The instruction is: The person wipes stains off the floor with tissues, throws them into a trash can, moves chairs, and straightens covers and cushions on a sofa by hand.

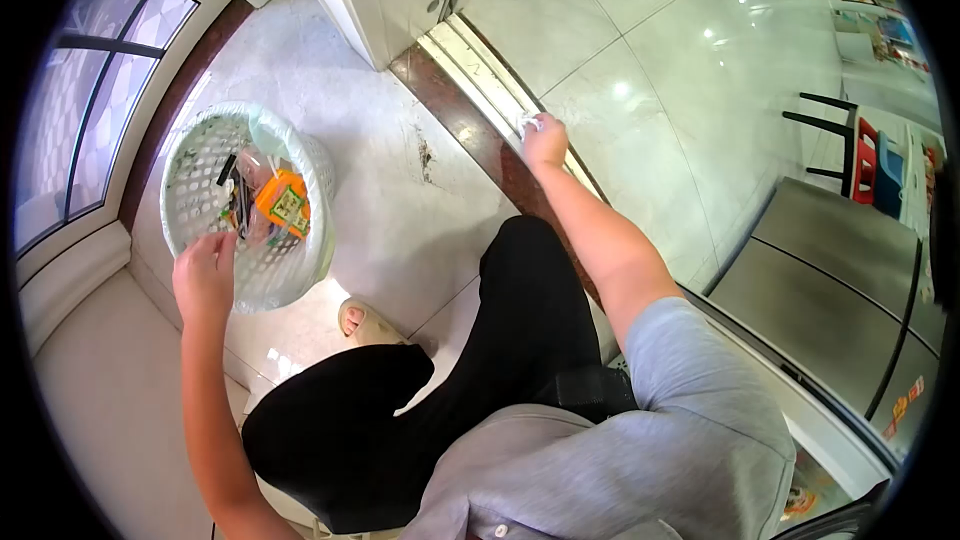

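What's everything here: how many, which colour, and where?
Door track: one, pale, upper centre
Crumpled wad: one, white, at the track
Sill: one, reddish, beside track
Tiled floor: one, pale, around the track
Lined basket: one, whitish, left
Packet: one, orange, in the basket
Glazed panel: one, dark-barred, far left
Cabinet-like unit: one, grey, right side
Chairs: at least two, dark-framed, upper right
Slipper: one visible, beige, near basket
Shirt: one, grey, bottom
Trousers: one pair, black, lower centre
Left hand: one, bare, at basket's rim
Right hand: one, bare, holding wad
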The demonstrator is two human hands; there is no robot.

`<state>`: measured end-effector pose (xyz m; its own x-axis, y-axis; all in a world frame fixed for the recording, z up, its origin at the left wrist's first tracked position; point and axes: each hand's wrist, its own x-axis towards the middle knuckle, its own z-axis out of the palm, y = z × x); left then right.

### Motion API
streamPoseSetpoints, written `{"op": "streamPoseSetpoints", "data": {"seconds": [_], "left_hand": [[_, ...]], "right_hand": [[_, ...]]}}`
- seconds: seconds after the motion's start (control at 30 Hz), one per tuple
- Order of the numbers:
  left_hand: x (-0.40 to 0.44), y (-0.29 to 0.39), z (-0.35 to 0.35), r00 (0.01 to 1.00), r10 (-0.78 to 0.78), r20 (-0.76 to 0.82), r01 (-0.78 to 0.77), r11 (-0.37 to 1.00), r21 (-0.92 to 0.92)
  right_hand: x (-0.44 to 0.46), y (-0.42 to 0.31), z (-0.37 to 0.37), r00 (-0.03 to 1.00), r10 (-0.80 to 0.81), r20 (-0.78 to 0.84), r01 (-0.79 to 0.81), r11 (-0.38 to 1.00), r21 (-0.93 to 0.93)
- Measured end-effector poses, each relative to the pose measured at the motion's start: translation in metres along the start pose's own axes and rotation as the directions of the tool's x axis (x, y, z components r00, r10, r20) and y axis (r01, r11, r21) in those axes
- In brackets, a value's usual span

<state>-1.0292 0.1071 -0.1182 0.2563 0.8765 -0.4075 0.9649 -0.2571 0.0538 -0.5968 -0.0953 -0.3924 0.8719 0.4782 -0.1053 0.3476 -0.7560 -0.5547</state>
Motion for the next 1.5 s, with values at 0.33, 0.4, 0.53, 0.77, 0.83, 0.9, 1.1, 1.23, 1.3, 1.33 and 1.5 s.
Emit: {"op": "streamPoseSetpoints", "data": {"seconds": [0.33, 0.4, 0.53, 0.77, 0.83, 0.9, 1.1, 1.23, 1.3, 1.33, 1.5], "left_hand": [[-0.068, 0.073, -0.037, 0.99, 0.14, -0.034, -0.144, 0.961, -0.237], [-0.07, 0.079, -0.035, 0.995, 0.103, 0.013, -0.095, 0.953, -0.289], [-0.064, 0.079, -0.03, 0.99, 0.134, -0.047, -0.142, 0.935, -0.325], [-0.062, 0.073, -0.041, 0.995, 0.096, 0.001, -0.089, 0.926, -0.367], [-0.063, 0.075, -0.042, 0.997, 0.076, -0.002, -0.07, 0.913, -0.403], [-0.062, 0.075, -0.042, 0.998, 0.056, -0.01, -0.054, 0.897, -0.439], [-0.062, 0.064, -0.043, 0.996, 0.032, 0.08, 0.008, 0.891, -0.455], [-0.064, 0.066, -0.047, 0.995, 0.091, 0.028, -0.069, 0.891, -0.448], [-0.066, 0.067, -0.049, 0.999, 0.015, 0.049, 0.012, 0.861, -0.508], [-0.066, 0.066, -0.05, 0.999, 0.035, 0.036, -0.013, 0.865, -0.501], [-0.071, 0.067, -0.051, 0.997, 0.07, 0.044, -0.041, 0.877, -0.479]], "right_hand": [[0.046, -0.103, 0.099, 0.929, -0.354, -0.108, 0.364, 0.927, 0.091], [0.054, -0.128, 0.105, 0.879, -0.476, -0.04, 0.476, 0.863, 0.17], [0.047, -0.143, 0.09, 0.565, -0.817, 0.119, 0.76, 0.571, 0.311], [0.058, -0.144, 0.118, 0.684, -0.727, 0.066, 0.73, 0.681, -0.067], [0.033, -0.145, 0.103, 0.898, -0.329, 0.293, 0.281, 0.94, 0.195], [0.02, -0.127, 0.106, 0.61, -0.761, 0.221, 0.737, 0.647, 0.195], [0.035, -0.157, 0.149, 0.772, -0.63, -0.08, 0.635, 0.763, 0.121], [-0.004, -0.145, 0.14, 0.76, -0.631, 0.157, 0.603, 0.774, 0.191], [-0.015, -0.14, 0.125, 0.678, -0.688, 0.257, 0.572, 0.714, 0.403], [-0.007, -0.147, 0.123, 0.674, -0.693, 0.256, 0.576, 0.71, 0.404], [0.025, -0.165, 0.156, 0.771, -0.625, -0.123, 0.637, 0.763, 0.114]]}}
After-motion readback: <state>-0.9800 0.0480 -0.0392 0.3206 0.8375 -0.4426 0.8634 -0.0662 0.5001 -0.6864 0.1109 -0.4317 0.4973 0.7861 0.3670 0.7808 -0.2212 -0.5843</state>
